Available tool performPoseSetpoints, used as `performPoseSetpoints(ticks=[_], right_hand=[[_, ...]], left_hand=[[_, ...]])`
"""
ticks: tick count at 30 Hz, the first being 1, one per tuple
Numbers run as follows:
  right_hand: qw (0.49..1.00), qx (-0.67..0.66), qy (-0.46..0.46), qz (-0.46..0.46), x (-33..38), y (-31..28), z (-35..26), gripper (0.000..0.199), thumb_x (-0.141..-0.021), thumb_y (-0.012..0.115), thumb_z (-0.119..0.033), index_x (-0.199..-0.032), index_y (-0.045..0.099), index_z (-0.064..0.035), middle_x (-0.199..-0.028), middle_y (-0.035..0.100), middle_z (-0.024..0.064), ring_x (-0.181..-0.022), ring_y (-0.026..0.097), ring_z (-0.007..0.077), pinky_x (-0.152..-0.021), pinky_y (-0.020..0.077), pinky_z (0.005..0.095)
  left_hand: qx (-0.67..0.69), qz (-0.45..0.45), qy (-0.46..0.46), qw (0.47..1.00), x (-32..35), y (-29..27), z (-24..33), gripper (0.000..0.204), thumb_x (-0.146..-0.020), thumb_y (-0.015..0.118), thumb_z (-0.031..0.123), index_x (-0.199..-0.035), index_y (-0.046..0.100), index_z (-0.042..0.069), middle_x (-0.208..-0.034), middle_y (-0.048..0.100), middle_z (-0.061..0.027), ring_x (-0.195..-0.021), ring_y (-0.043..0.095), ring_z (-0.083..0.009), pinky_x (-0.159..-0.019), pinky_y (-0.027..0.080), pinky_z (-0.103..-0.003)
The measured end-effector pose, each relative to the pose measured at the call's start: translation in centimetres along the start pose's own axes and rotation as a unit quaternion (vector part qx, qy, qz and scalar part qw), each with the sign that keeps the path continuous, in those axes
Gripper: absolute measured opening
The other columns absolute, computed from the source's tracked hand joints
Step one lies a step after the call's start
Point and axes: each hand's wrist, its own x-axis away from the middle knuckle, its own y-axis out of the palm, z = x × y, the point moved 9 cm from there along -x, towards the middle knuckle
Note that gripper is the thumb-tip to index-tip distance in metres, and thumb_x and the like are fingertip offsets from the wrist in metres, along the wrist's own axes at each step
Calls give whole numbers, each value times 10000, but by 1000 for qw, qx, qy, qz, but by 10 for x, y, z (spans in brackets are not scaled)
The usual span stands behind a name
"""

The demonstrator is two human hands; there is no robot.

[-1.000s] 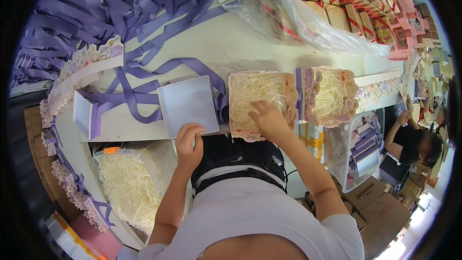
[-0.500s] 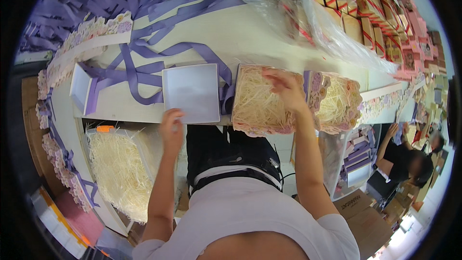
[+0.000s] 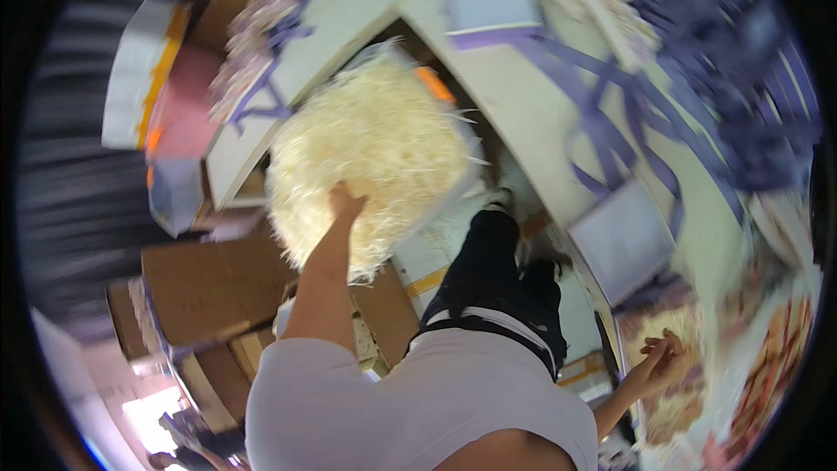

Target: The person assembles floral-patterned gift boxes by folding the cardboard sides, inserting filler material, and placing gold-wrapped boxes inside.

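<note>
My left hand (image 3: 348,202) reaches into a heap of cream shredded paper filler (image 3: 375,139) that fills a clear plastic bin. Its fingers are sunk in the strands, so their closing is hidden. Over at the lower right, my right hand (image 3: 661,365) is above a floral-edged box (image 3: 645,327) lined with filler, fingers apart and holding nothing. Beside that box lies an open white tray-like box (image 3: 622,242), with bare inside. A second white box with a purple side (image 3: 493,4) rests farther along the table.
Purple ribbons (image 3: 602,122) trail over the white table (image 3: 514,113), with a big ribbon pile (image 3: 741,61) at the far right. Cardboard boxes (image 3: 218,288) stand at the left. An orange piece (image 3: 434,85) is at the bin's edge. Red-banded packages (image 3: 772,375) lie at the lower right.
My view and body have turned left toward the bin. My left hand has gone from beside the white box into the shredded filler; my right hand stays by the filler-lined box.
</note>
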Motion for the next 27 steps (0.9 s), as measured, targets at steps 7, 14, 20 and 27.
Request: performPoseSetpoints(ticks=[7,14,20,27], right_hand=[[949,56,-79,-300,49,199,-75,199,-756,452,103,-906,546,12,-830,552,131,-572,554,183,-503,448,267],[897,277,-198,-282,26,239,-58,298,-681,624,-63,-964,536,-32,-961,527,135,-868,505,318,-721,429,388],[843,394,-115,-348,11,204,20,488,-687,643,-165,-1125,454,-63,-1102,456,139,-993,448,317,-825,375,398],[927,184,-108,-308,-9,213,4,293,-711,575,-4,-996,510,-8,-973,504,178,-897,496,339,-776,415,390]], left_hand=[[-100,-128,65,985,-27,9,44,839,-604,711,333,-1284,291,78,-1285,334,-212,-1210,306,-328,-985,293,-379],[-114,-168,235,951,-51,91,14,542,-702,579,163,-1212,411,95,-1142,502,-136,-1022,486,-312,-869,389,-409],[-127,-40,233,963,-51,3,21,312,-772,431,51,-1071,515,26,-857,589,-199,-781,570,-350,-687,461,-424],[39,189,292,937,0,-196,71,300,-640,417,-82,-933,484,-72,-914,495,-269,-905,447,-422,-780,360,-465]])
